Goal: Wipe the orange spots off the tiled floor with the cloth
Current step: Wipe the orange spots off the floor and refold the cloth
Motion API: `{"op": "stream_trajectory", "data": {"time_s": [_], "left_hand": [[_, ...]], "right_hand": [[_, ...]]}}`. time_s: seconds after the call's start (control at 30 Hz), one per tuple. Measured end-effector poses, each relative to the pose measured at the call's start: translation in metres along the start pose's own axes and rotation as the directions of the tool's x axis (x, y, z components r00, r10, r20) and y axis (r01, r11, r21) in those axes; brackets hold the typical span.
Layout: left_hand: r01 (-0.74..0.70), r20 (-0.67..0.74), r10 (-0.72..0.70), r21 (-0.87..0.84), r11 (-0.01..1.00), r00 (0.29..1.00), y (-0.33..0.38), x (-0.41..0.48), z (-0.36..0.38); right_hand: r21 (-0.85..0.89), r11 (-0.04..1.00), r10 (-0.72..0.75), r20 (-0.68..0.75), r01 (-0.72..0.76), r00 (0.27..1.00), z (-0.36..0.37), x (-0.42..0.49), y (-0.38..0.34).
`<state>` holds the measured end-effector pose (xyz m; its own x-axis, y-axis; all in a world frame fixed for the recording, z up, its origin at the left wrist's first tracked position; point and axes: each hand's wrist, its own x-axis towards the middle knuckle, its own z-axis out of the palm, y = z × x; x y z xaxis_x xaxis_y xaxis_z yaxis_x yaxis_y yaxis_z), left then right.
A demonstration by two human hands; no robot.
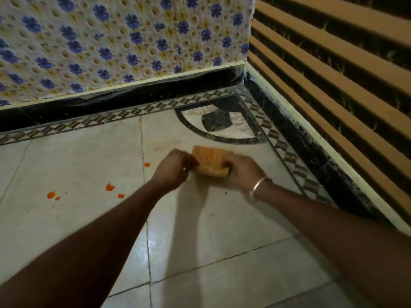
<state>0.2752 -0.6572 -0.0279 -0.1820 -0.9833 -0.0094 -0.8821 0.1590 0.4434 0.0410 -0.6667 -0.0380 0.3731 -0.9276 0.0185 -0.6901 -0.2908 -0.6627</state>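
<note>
Down low, near the corner of the room, two bare hands hold a folded orange cloth (209,160) between them. The left hand (172,168) has its fingers curled tight round the cloth's left edge. The right hand (241,172) wraps its fingers round the right edge, so both hands are clamped on it. The cloth looks soft and thick, folded into a small block shape, with a paler woven pattern on top and a darker orange patch by the left fingers. It is a bit blurry, and I cannot tell if it touches the floor or hangs just over it. A thin silver bangle (259,185) sits round the right wrist.

The pale shiny tiled floor (200,230) is made of big smooth squares with thin dark lines between them (light glints off one line near the bottom). Bright orange spots (110,187) lie on it to the left of the hands, apart from the cloth. One small dot is nearest the left hand, then comes a bigger ragged blob, and more little ones lie further left.

Along the floor's edge runs a strip of small diamond-shaped tiles (89,122) in brown, grey and white. In the corner is a quarter-round stone pattern (219,122) with a dark speckled middle. A glossy black skirting band (111,101) goes round the bottom of both walls. One is a bumpy wall with blue flowers (111,41), and the other is a wall with brown and dark stripes (333,74).
</note>
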Motion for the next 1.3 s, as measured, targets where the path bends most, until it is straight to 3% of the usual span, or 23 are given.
{"op": "stream_trajectory", "data": {"time_s": [0.07,0.13,0.2,0.33,0.43,0.6,0.73,0.83,1.0,1.2,1.3], "left_hand": [[0.050,0.072,-0.050,0.005,0.999,0.996,-0.013,-0.018,0.018],[0.032,-0.042,-0.032,0.000,0.999,0.999,-0.017,-0.025,0.031],[-0.014,-0.095,0.017,0.033,0.999,0.995,-0.006,-0.024,0.040],[-0.029,0.107,0.007,0.210,0.977,0.994,0.027,0.011,0.082],[-0.048,0.150,0.000,0.314,0.948,0.989,0.032,0.032,0.117],[0.083,0.065,-0.106,0.284,0.955,0.992,0.000,0.060,0.103],[0.200,-0.023,-0.201,0.263,0.944,0.979,0.009,0.014,0.107],[0.135,0.015,-0.145,0.283,0.950,0.989,0.043,-0.015,0.126],[-0.067,0.047,0.055,0.325,0.943,0.997,0.036,0.051,0.124],[0.269,-0.101,-0.250,0.265,0.926,0.963,0.027,0.003,0.121],[0.205,-0.055,-0.198,0.292,0.934,0.979,0.069,-0.028,0.140]], "right_hand": [[-0.012,0.999,-0.031,0.117,0.032,0.993,0.020,-0.024,0.022],[-0.012,0.998,-0.062,0.001,0.062,0.998,0.031,-0.036,0.040],[-0.117,0.993,0.008,-0.180,-0.030,0.984,0.036,-0.037,0.049],[-0.417,0.855,0.277,-0.134,-0.308,0.951,0.054,-0.021,0.063],[-0.503,0.799,0.274,-0.184,-0.330,0.944,0.071,-0.020,0.073],[-0.517,0.794,0.238,-0.221,-0.320,0.946,0.074,-0.022,0.077],[-0.517,0.794,0.241,-0.213,-0.319,0.947,0.075,-0.023,0.077],[-0.518,0.790,0.251,-0.215,-0.328,0.944,0.076,-0.023,0.076],[-0.543,0.782,0.227,-0.210,-0.307,0.951,0.074,-0.022,0.077],[-0.518,0.791,0.242,-0.223,-0.325,0.944,0.076,-0.023,0.075],[-0.527,0.784,0.249,-0.219,-0.329,0.943,0.076,-0.022,0.076]]}}
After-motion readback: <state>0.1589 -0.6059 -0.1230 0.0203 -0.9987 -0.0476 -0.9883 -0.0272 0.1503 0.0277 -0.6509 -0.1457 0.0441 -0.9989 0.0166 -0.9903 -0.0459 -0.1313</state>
